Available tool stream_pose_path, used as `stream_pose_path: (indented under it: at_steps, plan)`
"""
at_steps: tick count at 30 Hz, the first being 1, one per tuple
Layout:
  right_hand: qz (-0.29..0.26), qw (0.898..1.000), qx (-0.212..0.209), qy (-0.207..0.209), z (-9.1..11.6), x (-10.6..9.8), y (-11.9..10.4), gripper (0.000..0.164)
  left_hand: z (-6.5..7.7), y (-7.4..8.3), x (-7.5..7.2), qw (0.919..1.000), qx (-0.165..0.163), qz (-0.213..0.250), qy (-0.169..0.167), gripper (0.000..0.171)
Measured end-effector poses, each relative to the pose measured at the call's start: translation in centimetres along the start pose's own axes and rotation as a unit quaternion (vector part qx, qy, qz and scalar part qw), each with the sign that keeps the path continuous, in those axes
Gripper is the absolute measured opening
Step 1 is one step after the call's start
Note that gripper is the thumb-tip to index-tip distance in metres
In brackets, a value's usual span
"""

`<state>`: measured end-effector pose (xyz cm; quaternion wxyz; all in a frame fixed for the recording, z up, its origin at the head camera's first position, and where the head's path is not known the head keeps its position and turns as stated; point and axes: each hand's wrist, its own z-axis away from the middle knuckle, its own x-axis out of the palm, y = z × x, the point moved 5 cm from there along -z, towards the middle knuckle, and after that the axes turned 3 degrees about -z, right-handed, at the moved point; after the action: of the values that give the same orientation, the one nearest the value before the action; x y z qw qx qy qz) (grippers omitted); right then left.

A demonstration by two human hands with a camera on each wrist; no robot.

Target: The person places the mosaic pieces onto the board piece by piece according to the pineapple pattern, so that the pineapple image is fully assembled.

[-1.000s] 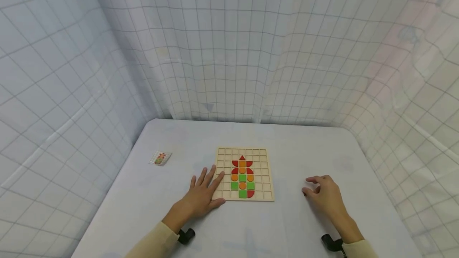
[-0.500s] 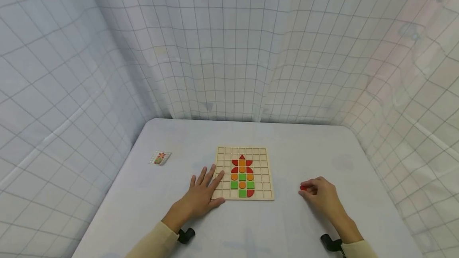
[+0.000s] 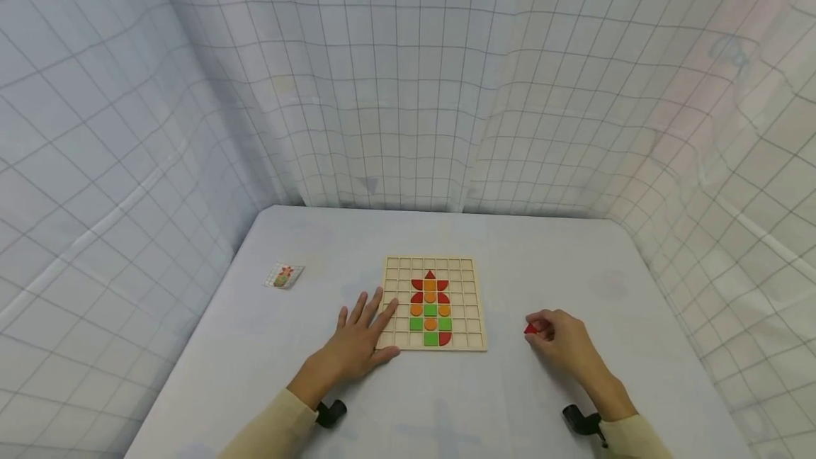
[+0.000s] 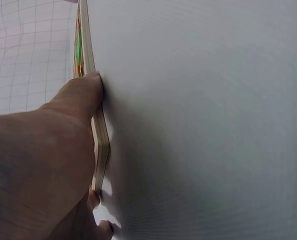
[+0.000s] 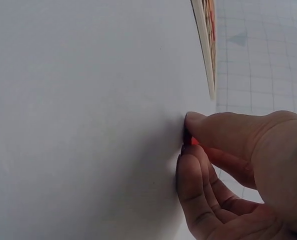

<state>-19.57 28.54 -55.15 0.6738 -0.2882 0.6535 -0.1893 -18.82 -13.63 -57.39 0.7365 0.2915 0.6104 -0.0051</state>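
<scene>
A wooden grid board point(image 3: 470, 303) lies on the white table, bearing red, orange and green flat tiles in a flower-like figure. Across its lower left edge my left hand point(image 3: 353, 349) rests with fingers spread and straight; in the left wrist view the thumb point(image 4: 81, 97) touches the board's side. To the right of the board, apart from it, my right hand point(image 3: 566, 342) pinches a small red tile point(image 3: 530, 329) between thumb and fingers, low over the table. Fingers cover part of that tile, so its full shape cannot be told.
A small picture card point(image 3: 283, 275) with a similar figure on a grid lies at the left of the table point(image 3: 440, 409). White curtains with a grid pattern point(image 3: 408, 91) hang behind and on both sides.
My right hand has pinched a red tile and moved slightly left with it, toward the board. The left hand stays on the board, and the tiles there look the same.
</scene>
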Motion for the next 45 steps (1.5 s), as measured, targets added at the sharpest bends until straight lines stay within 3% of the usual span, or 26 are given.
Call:
stream_pose_path:
  at_steps: [5,20,25,30,45]
  plan:
    - [-0.001,1.000,-0.002,-0.007,-0.3,0.3,-0.3,0.021,0.2,0.3,-0.5,1.0000,0.002,0.005,-0.004,0.098]
    - [-0.031,0.997,-0.068,-0.016,-1.5,2.1,-2.7,0.020,0.2,0.9,-1.1,0.9998,-0.010,-0.005,-0.015,0.095]
    - [-0.045,0.994,-0.092,-0.027,-1.8,3.2,-4.4,0.018,-0.2,0.1,-0.1,0.9994,-0.024,-0.020,-0.016,0.098]
    - [-0.071,0.988,-0.132,-0.044,-2.4,4.1,-6.5,0.018,0.1,1.3,-1.2,0.9972,-0.046,-0.041,-0.044,0.095]
    - [-0.095,0.971,-0.188,-0.114,-3.9,6.9,-11.9,0.009,0.2,0.6,-0.5,0.9997,-0.015,-0.015,-0.010,0.097]
